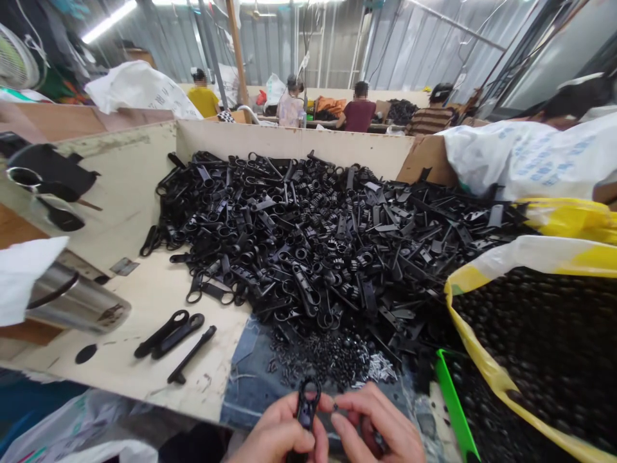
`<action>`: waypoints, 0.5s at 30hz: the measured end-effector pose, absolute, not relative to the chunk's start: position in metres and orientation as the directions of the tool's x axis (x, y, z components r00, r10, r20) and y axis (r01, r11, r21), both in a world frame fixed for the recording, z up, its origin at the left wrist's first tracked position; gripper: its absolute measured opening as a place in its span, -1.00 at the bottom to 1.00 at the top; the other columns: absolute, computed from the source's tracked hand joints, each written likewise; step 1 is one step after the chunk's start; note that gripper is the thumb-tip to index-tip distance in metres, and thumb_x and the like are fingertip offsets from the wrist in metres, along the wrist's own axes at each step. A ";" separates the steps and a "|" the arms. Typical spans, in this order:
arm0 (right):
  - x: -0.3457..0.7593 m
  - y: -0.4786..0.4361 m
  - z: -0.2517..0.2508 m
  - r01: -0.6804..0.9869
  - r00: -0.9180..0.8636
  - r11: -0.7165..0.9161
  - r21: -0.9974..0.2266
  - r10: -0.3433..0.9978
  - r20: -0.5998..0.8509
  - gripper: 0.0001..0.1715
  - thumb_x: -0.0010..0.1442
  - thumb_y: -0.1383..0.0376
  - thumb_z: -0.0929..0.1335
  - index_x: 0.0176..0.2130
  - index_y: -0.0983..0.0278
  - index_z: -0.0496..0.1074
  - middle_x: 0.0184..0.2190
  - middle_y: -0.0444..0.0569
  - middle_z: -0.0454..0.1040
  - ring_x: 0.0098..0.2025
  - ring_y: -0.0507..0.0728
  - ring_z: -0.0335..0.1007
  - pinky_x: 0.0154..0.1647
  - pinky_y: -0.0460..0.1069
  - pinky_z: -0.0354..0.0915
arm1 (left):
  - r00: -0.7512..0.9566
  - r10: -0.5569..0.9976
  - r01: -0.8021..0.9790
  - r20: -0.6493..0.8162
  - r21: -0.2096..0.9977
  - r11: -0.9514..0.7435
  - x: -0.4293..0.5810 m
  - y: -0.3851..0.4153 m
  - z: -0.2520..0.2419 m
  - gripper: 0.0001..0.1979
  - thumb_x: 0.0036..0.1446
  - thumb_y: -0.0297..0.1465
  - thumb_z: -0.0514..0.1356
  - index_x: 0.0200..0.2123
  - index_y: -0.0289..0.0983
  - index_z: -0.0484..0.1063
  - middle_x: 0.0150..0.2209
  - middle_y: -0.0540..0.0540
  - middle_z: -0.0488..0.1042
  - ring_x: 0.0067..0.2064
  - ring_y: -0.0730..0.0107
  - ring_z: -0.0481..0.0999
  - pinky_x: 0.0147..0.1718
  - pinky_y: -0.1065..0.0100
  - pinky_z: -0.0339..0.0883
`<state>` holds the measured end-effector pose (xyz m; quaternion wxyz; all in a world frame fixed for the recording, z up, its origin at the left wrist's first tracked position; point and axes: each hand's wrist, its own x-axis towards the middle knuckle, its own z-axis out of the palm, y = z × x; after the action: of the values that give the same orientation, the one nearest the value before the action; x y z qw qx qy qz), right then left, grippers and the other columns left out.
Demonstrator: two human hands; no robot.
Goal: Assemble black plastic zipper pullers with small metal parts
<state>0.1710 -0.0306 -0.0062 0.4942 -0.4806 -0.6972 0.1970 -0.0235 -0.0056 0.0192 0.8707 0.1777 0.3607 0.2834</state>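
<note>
My left hand (pixel 279 432) grips a black plastic zipper pull (pixel 305 405) upright between thumb and fingers. My right hand (pixel 378 427) pinches a tiny dark part (pixel 334 406) between thumb and forefinger, close to the top of that pull. Just beyond my hands, a heap of small black beads and silver-coloured bits (pixel 322 360) lies on a piece of blue denim (pixel 245 366). Behind it spreads a large pile of black zipper pulls and coiled parts (pixel 308 238) on a pale board (pixel 144 302). Several loose pulls (pixel 168 337) lie on the board's near left.
A yellow-and-white sack of round black pieces (pixel 520 341) sits at the right, with a green plastic edge (pixel 456 405) beside it. A steel flask (pixel 80 299) lies at the left. Several co-workers (pixel 359 109) sit at a far table, with white sacks around.
</note>
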 end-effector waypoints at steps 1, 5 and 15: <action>0.171 -0.030 -0.005 0.471 -0.084 0.482 -0.739 0.859 0.506 -0.90 0.36 0.34 0.43 -0.11 0.18 0.56 -0.48 -0.17 0.47 -0.64 0.00 0.34 -0.69 -0.15 0.26 | 0.581 0.634 -0.389 -0.511 0.510 0.767 -0.025 -0.008 0.016 -0.53 -0.11 -0.41 0.50 -0.05 -0.32 0.65 -0.41 -0.09 0.64 -0.42 0.52 0.48 -0.36 0.50 0.24; 0.165 -0.025 0.000 0.470 -0.201 0.574 -0.671 0.810 0.551 -0.82 0.34 0.42 0.41 -0.06 0.20 0.51 -0.44 -0.15 0.50 -0.54 0.03 0.47 -0.61 -0.16 0.33 | 0.561 0.693 -0.431 -0.453 0.556 0.711 -0.031 -0.021 -0.014 -0.32 -0.15 -0.25 0.62 0.09 -0.15 0.56 -0.20 -0.06 0.63 -0.35 0.53 0.49 -0.29 0.47 0.29; 0.158 -0.017 0.006 0.468 -0.268 0.587 -0.661 0.807 0.527 -0.90 0.43 0.41 0.36 -0.11 0.24 0.48 -0.41 -0.10 0.55 -0.46 0.04 0.54 -0.46 -0.16 0.44 | 0.407 0.795 -0.154 -0.449 0.824 0.545 -0.036 -0.034 -0.039 -0.14 0.09 -0.01 0.37 0.36 -0.26 0.27 0.19 -0.38 0.50 -0.39 0.41 0.48 -0.37 0.31 0.38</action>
<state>0.1582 -0.0167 0.0061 0.4430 -0.4122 -0.7728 0.1913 -0.0363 -0.0344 -0.0390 0.7576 0.3597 0.4454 0.3134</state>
